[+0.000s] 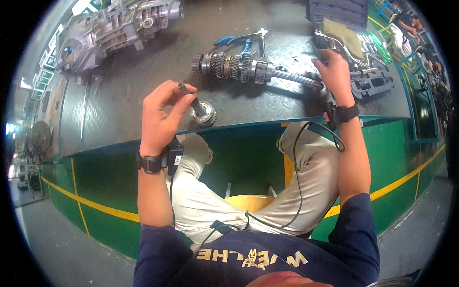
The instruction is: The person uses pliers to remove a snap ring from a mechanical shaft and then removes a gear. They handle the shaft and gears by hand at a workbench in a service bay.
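Note:
My left hand is closed in a pinch round the slim dark stem of a short gear shaft. Its round, toothed metal end sits low at the near edge of the metal bench, and the stem leans up to the left. Beyond it lies a long transmission shaft with several gears, its thin splined end pointing right. My right hand is just above that thin end, fingers curled around something dark and blurred that I cannot make out. Whether this hand touches the splined end, I cannot tell.
A large metal gearbox housing occupies the far left. Blue-handled pliers lie behind the long shaft. At the right are an open grey tool case, a tan cloth and a grey metal bracket. A cable hangs from my right wrist.

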`<action>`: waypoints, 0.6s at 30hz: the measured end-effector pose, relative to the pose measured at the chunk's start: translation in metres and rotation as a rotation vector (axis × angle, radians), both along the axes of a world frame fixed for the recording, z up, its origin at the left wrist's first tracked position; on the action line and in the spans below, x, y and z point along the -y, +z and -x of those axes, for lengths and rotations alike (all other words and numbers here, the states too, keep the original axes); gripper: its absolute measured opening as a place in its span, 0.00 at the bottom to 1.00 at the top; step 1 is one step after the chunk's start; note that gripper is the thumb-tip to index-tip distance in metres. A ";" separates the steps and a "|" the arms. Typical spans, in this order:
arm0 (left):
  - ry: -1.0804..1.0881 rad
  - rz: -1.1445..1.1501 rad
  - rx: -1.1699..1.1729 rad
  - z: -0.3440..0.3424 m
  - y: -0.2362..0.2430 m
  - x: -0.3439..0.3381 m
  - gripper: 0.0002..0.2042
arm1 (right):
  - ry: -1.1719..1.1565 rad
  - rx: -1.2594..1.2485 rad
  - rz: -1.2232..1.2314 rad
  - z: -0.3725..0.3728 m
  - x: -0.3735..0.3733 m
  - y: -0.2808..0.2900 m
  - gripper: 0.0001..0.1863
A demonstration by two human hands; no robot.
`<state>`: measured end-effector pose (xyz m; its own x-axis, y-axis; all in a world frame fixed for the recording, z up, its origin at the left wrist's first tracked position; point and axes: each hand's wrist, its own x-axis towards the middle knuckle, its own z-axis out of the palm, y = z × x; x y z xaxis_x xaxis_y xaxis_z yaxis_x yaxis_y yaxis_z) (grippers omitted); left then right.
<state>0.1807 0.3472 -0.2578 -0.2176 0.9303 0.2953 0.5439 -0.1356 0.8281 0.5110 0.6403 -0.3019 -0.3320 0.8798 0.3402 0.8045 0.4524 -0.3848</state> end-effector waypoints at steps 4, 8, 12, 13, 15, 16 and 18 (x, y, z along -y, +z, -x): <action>-0.004 0.000 0.028 -0.002 0.003 -0.001 0.06 | 0.112 0.003 -0.058 0.013 -0.004 0.000 0.22; 0.035 -0.075 0.080 -0.003 0.000 -0.001 0.06 | 0.181 0.047 -0.034 0.080 0.015 0.034 0.21; 0.019 -0.123 0.047 -0.002 -0.003 -0.004 0.06 | 0.127 0.354 0.133 0.142 -0.009 0.046 0.16; 0.021 -0.132 0.045 -0.002 -0.002 -0.005 0.06 | 0.147 0.373 0.356 0.152 -0.012 0.044 0.16; 0.022 -0.140 0.032 -0.001 0.001 -0.005 0.06 | 0.167 0.399 0.564 0.166 -0.027 0.030 0.15; 0.019 -0.136 0.016 -0.003 0.003 -0.006 0.06 | 0.191 0.475 0.541 0.167 -0.039 0.017 0.14; 0.021 -0.119 0.024 -0.001 0.008 -0.002 0.06 | 0.238 0.565 0.518 0.171 -0.035 0.019 0.14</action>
